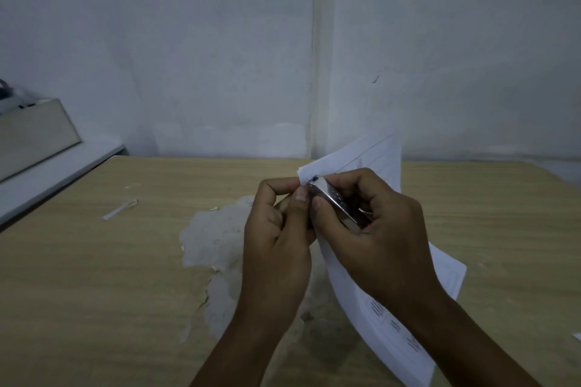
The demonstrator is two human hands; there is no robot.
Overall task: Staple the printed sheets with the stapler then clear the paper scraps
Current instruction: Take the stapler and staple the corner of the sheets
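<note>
White printed sheets [377, 154] are held up above the wooden table [94, 276], tilted and curling to the right. My right hand [371, 229] grips a small silver stapler [333, 201] whose tip sits at the sheets' upper left corner. My left hand [276, 229] pinches that same corner between thumb and fingers, touching the stapler's front end. A thin paper scrap [119, 210] lies on the table to the left, with smaller bits [213, 208] near it.
A grey box [34, 135] stands on a white ledge [56, 176] at the left. The tabletop has a large worn, peeled patch [213, 239] in its middle. A pale wall rises behind the table. A small white piece [577, 336] shows at the right edge.
</note>
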